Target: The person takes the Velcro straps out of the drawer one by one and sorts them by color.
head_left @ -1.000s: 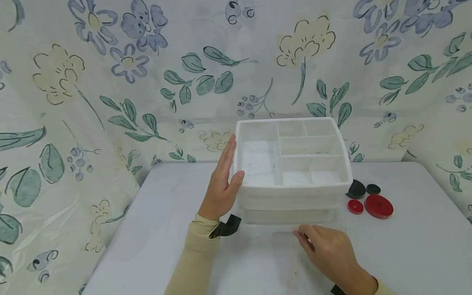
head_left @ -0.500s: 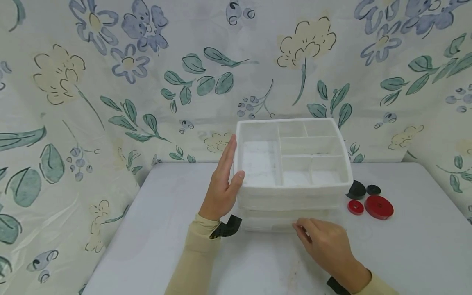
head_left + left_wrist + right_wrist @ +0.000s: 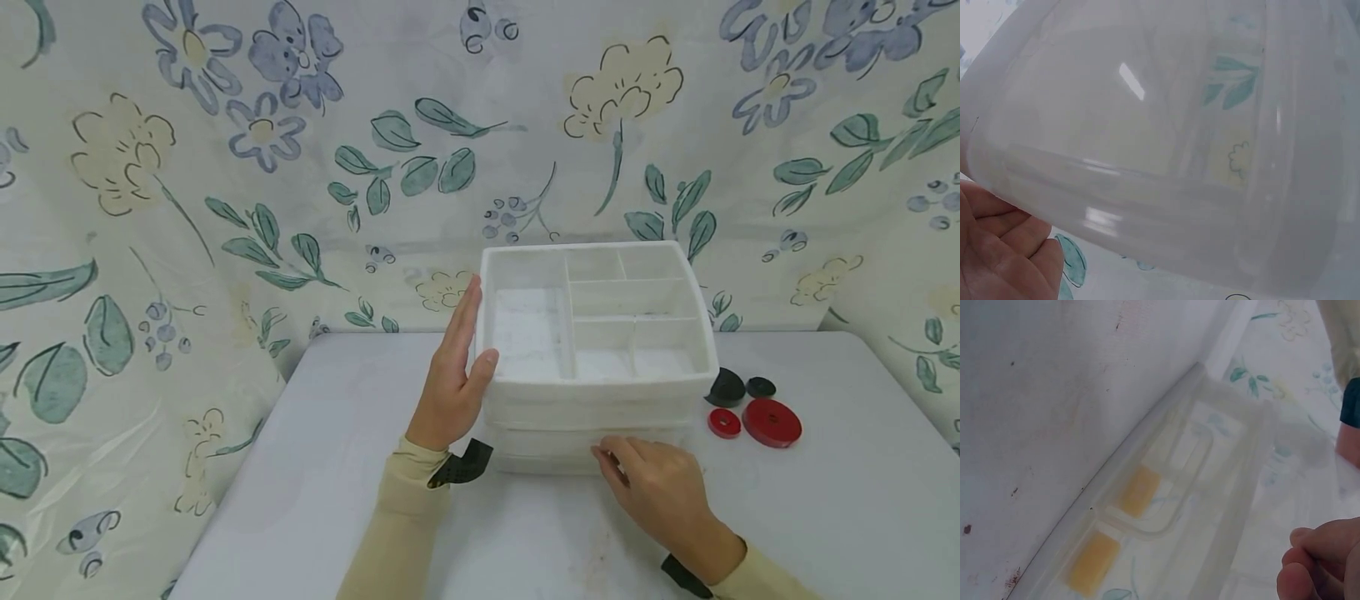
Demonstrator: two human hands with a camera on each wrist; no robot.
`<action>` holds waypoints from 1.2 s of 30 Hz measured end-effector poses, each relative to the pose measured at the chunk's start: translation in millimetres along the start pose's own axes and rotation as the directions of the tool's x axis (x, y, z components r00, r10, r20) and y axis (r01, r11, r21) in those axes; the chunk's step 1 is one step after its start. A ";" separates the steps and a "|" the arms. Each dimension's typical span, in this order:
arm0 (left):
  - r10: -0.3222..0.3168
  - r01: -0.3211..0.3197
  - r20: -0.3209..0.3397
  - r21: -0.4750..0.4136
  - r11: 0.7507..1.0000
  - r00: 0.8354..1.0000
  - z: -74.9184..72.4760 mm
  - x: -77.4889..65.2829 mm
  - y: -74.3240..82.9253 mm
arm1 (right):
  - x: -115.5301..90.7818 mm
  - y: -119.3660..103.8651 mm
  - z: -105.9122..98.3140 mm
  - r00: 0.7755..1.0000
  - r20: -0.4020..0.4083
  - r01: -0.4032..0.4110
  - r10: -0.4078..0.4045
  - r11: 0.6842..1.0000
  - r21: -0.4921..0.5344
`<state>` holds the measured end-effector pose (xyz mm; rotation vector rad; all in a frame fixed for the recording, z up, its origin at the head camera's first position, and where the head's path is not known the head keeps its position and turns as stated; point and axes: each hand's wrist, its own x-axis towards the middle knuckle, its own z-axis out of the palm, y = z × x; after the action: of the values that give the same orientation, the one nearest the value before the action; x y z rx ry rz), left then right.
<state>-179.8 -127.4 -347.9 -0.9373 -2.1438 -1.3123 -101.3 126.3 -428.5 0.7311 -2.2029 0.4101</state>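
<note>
A white plastic drawer organizer [image 3: 600, 367] with a compartmented top stands on the table. My left hand [image 3: 450, 375] rests along its left side, fingers straight and thumb at the front corner. In the left wrist view the translucent side wall [image 3: 1116, 119] fills most of the picture, the left hand's fingers [image 3: 1016, 250] beside its edge. My right hand [image 3: 660, 496] is at the lower drawer [image 3: 543, 454], thumb and curled fingers pinching at its front. The right wrist view shows these fingers [image 3: 1316, 562] beside the translucent front; two yellow-orange patches [image 3: 1094, 562] show on it.
To the organizer's right lie a large red disc [image 3: 771, 422], a small red ring-like disc [image 3: 723, 422], a black curved piece [image 3: 726, 387] and a small black disc [image 3: 761, 387]. A floral cloth [image 3: 420, 208] hangs behind the white table [image 3: 322, 500].
The lower drawer has slid in toward the organizer, with my right hand moving slightly forward along with it. My left hand has stayed against the side.
</note>
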 end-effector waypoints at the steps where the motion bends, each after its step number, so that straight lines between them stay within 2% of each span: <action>1: 0.000 0.000 -0.001 0.001 1.000 1.000 0.1 0.0 0.2 | 0.5 0.2 0.5 1.000 -0.001 -0.002 0.002 1.000 -0.002; 13: -0.006 0.006 -0.002 0.000 1.000 1.000 0.9 0.6 0.7 | 3.7 -0.1 4.5 0.999 -0.024 -0.030 0.030 1.000 0.002; 19: 0.001 -0.001 -0.006 -0.005 1.000 1.000 1.4 0.9 -0.4 | 0.7 -3.3 2.6 0.998 -0.011 -0.056 0.056 0.998 -0.001; 29: -0.012 0.012 -0.008 0.000 1.000 1.000 1.3 0.1 -0.2 | -7.6 -8.3 -4.1 0.991 0.059 -0.118 0.118 0.993 -0.005; 36: -0.006 0.006 -0.010 0.005 1.000 1.000 1.3 0.0 -0.6 | -13.1 -12.5 -6.6 0.968 0.119 -0.224 0.220 0.974 0.026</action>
<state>-180.2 -126.4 -348.9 -0.9206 -2.1432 -1.3110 -82.7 124.7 -433.3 0.5412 -2.4026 0.5366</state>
